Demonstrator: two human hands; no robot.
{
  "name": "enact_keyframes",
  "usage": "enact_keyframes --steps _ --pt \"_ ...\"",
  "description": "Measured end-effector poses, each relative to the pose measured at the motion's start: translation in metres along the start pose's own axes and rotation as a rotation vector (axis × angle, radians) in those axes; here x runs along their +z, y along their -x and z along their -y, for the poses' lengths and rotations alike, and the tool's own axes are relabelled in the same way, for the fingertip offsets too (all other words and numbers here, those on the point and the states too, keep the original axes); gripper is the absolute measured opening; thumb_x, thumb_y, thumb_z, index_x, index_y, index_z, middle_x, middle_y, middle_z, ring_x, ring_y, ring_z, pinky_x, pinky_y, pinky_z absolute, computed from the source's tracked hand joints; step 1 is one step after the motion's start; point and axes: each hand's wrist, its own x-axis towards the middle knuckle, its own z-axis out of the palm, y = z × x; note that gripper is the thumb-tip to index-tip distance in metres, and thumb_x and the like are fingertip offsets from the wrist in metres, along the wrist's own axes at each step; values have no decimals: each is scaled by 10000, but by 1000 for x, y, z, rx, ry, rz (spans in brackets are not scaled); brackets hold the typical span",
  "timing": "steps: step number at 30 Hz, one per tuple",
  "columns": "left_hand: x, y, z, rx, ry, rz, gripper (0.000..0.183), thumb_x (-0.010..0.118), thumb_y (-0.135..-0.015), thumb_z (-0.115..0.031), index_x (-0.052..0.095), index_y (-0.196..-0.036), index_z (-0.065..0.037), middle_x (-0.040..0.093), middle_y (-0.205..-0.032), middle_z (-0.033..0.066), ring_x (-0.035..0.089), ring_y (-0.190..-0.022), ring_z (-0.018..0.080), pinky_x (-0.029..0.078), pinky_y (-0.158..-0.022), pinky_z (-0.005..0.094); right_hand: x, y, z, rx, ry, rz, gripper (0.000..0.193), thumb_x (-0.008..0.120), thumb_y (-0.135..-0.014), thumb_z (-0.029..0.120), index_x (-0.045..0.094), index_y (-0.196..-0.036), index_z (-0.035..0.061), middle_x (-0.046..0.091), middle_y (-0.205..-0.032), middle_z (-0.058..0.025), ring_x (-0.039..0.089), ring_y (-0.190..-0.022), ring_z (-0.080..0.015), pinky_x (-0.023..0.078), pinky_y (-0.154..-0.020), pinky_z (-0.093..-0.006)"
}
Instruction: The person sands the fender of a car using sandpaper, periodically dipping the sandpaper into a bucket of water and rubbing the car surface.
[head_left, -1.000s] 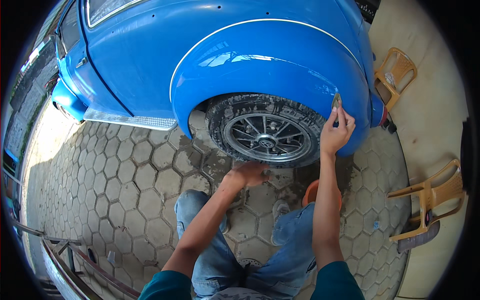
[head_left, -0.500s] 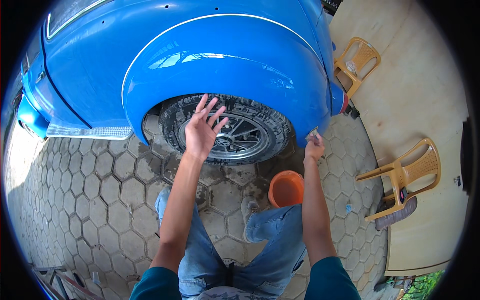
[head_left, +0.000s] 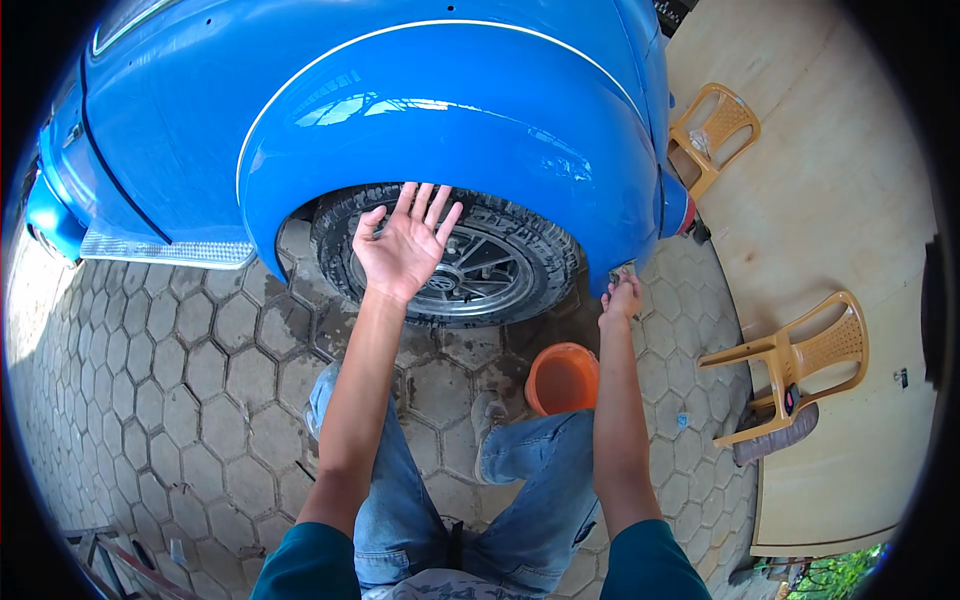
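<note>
My left hand (head_left: 402, 245) is open, palm up with fingers spread, in front of the wheel (head_left: 490, 270). Its fingertips reach up to the lower rim of the blue fender (head_left: 420, 130). The tyre looks dark and wet in patches, around a silver spoked rim. At the fender's lower right corner, my right hand (head_left: 622, 297) is closed, its fingers pinching a small greyish thing (head_left: 622, 270) against or close to the blue edge. What this thing is cannot be made out.
An orange bucket (head_left: 562, 380) with murky water stands on the hexagonal pavers (head_left: 240, 400) by my right knee. Two tan plastic chairs, one nearer (head_left: 800, 350) and one farther (head_left: 712, 135), stand on the right beside a beige wall (head_left: 790, 150). A ridged running board (head_left: 170, 250) juts out at left.
My left hand has turned its palm further up and spread its fingers. My right hand stays at the fender's corner, its wrist slightly shifted. The whole view has shifted a little.
</note>
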Motion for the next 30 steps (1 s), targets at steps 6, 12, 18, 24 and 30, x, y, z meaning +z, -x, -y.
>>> enact_keyframes --steps 6,12,18,24,30 --pt "-9 -13 -3 60 95 11 692 550 -699 -306 423 -1332 -56 351 -1464 129 240 -1413 296 163 -1186 495 22 53 25 67 -170 52 121 556 -833 200 597 -932 143 569 -903 -15 485 -678 -116 365 -531 -263" --pt "-4 -23 0 48 35 35 775 577 -653 -342 396 -1364 -91 302 -1488 130 211 -1421 295 138 -1187 505 29 69 32 64 -219 31 137 559 -839 234 590 -928 134 556 -887 -13 479 -671 -115 358 -524 -260" --pt "-6 -25 -1 29 -21 33 770 590 -641 -359 412 -1353 -128 323 -1480 106 257 -1398 280 167 -1167 513 31 67 25 24 -217 8 114 547 -850 231 566 -870 120 552 -834 -8 484 -655 -107 350 -504 -256" --pt "-8 -21 -6 5 -75 9 727 591 -652 -366 433 -1320 -126 346 -1461 98 264 -1393 269 238 -1125 507 47 54 7 -498 -70 -62 155 601 -862 173 602 -916 27 560 -803 -31 513 -649 -126 403 -551 -296" --pt "3 5 -17 -21 -136 11 932 571 -685 -371 209 -1497 -93 208 -1557 119 209 -1436 272 211 -1157 485 70 123 40 -1064 1 70 165 666 -854 99 662 -991 7 583 -896 -76 552 -730 -181 447 -627 -324"
